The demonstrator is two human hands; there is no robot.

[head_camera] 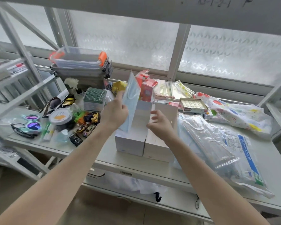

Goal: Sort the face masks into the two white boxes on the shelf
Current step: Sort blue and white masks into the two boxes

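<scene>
While both my arms reach over the shelf [104, 161], the two white boxes [144, 140] stand side by side near its front edge. Above the right box, my right hand [161, 124] hangs with fingers [154, 113] spread, holding nothing. My left hand [115, 113] pinches a blue face mask [131, 98] upright, its lower end inside the left box. Right of the boxes lie bagged masks [217, 143].

mask's [131, 101] lower end hidden inside box [130, 142]
</scene>
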